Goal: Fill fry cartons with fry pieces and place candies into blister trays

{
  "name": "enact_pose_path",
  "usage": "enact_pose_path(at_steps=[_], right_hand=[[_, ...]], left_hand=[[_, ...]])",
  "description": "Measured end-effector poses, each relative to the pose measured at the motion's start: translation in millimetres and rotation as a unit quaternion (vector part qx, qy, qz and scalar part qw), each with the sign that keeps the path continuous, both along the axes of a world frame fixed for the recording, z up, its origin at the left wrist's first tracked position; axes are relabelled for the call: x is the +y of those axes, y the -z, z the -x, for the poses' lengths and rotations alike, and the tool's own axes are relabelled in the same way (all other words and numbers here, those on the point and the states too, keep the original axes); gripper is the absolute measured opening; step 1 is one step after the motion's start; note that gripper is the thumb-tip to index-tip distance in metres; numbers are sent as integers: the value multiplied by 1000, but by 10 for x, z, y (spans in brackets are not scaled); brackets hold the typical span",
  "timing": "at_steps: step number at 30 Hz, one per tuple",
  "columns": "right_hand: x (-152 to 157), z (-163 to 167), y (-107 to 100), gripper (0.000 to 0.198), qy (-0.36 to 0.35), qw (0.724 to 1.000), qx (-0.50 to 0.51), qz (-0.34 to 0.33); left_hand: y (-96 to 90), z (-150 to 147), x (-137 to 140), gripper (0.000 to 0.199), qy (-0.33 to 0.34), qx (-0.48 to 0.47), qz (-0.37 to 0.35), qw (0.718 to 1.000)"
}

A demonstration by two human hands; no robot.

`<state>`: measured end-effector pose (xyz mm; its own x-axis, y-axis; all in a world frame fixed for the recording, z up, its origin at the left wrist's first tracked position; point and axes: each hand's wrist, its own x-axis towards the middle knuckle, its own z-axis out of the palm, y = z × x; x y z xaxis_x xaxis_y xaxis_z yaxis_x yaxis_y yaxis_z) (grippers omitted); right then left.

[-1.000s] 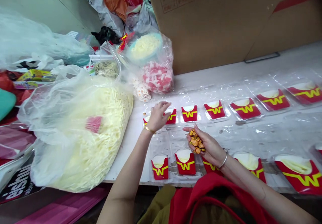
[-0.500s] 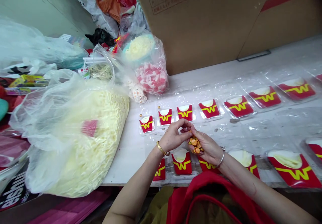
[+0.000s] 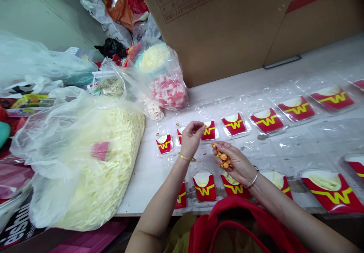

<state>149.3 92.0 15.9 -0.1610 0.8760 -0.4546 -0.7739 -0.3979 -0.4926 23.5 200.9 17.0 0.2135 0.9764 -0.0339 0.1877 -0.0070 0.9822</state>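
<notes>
My right hand [image 3: 233, 160] is cupped around several small orange-and-yellow miniature burgers [image 3: 223, 157], held above the near row of packs. Up and to the left, my left hand [image 3: 193, 137] has thumb and fingers pinched together beside a red pack with a yellow W [image 3: 209, 131] in the far row. A speck of orange shows at those fingertips, probably one miniature burger. Two far-row packs at the left end have a single small burger [image 3: 177, 124] above them. Each red pack has pale, fry-like strips in a clear blister.
A large clear bag of pale yellow strips [image 3: 119, 169] lies on the left. Behind it stand a bag of pink-and-white pieces [image 3: 169, 91] and a bowl of pale strips [image 3: 153, 57]. A big cardboard box [image 3: 222, 29] blocks the table's back.
My left hand has left my right hand's pile and moved up and left to the far row. My right hand keeps the burgers, slightly lower and to the right.
</notes>
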Motion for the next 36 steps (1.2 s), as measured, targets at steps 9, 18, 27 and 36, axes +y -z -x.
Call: enact_pose_path(at_steps=[9, 18, 27, 36], right_hand=[[-29, -81, 45, 28, 38, 999, -13, 22], [13, -155, 55, 32, 70, 997, 3, 44], [-1, -205, 47, 33, 91, 994, 12, 51], [-41, -484, 12, 27, 112, 993, 14, 44]], left_hand=[[316, 82, 690, 7, 22, 389, -191, 901], [296, 111, 654, 23, 116, 462, -211, 853], [-285, -167, -78, 22, 286, 266, -213, 896], [-115, -535, 266, 16, 211, 240, -257, 912]])
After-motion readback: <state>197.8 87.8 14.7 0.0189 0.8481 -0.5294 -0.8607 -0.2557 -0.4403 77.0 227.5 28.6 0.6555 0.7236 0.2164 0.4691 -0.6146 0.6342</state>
